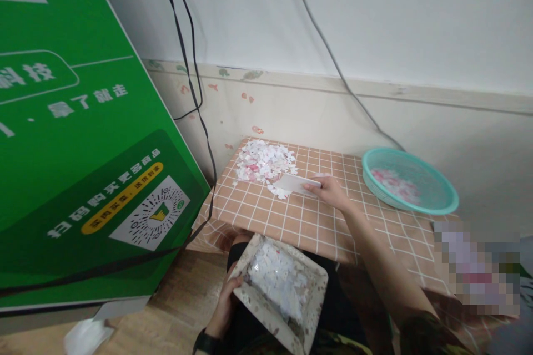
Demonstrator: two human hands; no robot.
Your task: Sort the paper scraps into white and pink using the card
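In my right hand [328, 189] is a flat white card-like piece [293, 182], held by its right end just above the table. Its far end is beside a heap of small white and pink paper-like pieces [264, 158], and a few loose pieces lie under its left edge. My left hand [228, 297] grips the left rim of a rectangular, stained off-white tray [306, 266], which is over my lap, below the table's front edge. Many small white pieces [277, 274] fill the tray's bottom. The left fingertips are partly hidden by the tray.
A brown checked cloth covers the table [333, 222]. A turquoise basket [449, 199] with pink and white pieces stands at its right. A large green panel [83, 166] rises on the left. Black cables [194, 83] hang beside it, and a grey cable [328, 50] runs down the wall.
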